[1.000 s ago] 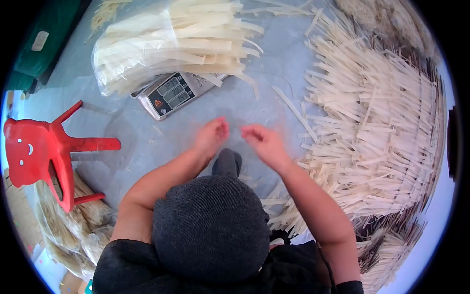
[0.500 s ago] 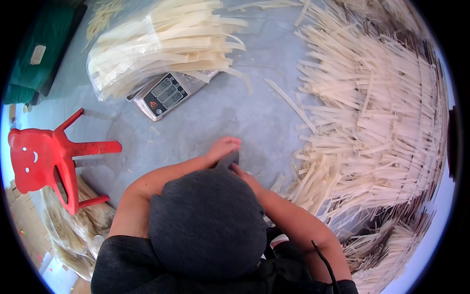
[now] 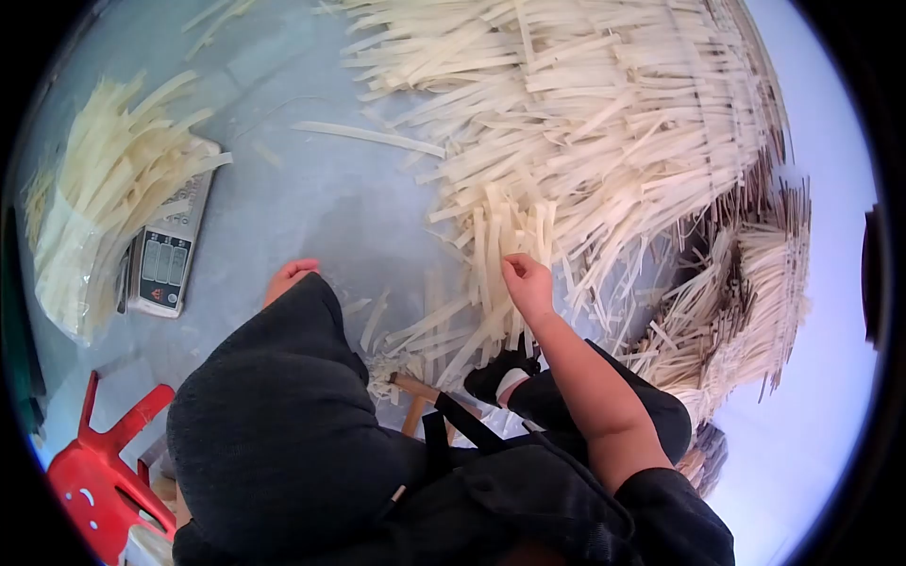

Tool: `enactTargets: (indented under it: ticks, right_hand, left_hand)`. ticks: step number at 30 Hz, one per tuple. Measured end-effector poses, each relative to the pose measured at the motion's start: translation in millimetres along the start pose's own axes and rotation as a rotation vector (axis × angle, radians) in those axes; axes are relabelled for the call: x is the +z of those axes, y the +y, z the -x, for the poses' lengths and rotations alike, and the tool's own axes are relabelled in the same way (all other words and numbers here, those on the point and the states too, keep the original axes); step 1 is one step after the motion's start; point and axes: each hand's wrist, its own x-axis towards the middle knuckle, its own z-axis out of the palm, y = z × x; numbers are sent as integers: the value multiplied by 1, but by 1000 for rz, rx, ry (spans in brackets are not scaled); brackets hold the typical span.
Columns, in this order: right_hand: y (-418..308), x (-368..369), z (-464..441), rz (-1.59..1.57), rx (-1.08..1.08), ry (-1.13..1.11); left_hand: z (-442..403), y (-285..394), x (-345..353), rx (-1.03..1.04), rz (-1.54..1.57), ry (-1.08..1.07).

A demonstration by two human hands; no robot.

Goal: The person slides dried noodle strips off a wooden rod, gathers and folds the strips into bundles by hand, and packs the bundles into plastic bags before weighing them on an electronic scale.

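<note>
My left hand [image 3: 289,277] hangs past my left knee, partly hidden by the dark trouser leg. The fingers that show look loosely stretched out, with nothing visible in them. Over on the right, my right hand [image 3: 528,283] is at the near edge of a large spread of pale, flat strips [image 3: 585,123]. Its fingers are curled together against a small bunch of strips [image 3: 498,231]. Whether a strip is pinched between them I cannot make out.
A digital scale [image 3: 162,264] stands at the left, with a plastic-wrapped bundle of strips [image 3: 104,189] on it. A red stool [image 3: 104,491] is at the lower left. One long strip [image 3: 368,137] lies on the grey floor. A wooden stool leg [image 3: 412,415] shows between my legs.
My view has swung right, so the scale and red stool now sit farther left. My hands, close together before, are apart, the right one now at the strips.
</note>
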Motion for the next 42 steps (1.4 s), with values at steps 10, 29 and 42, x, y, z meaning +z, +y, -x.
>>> enactTargets:
  ticks: [10,29,42]
  right_hand:
    - [-2,33,-15,503,122,107]
    - [-2,40,-30,648,-113,-32]
    - [-226,52,-32,-394,-245,-528]
  left_hand:
    - [-13,32,38,104,-227,-181]
    - [-8,55,84,179,-479,-381]
    - [33,120,105,353,-7,-624]
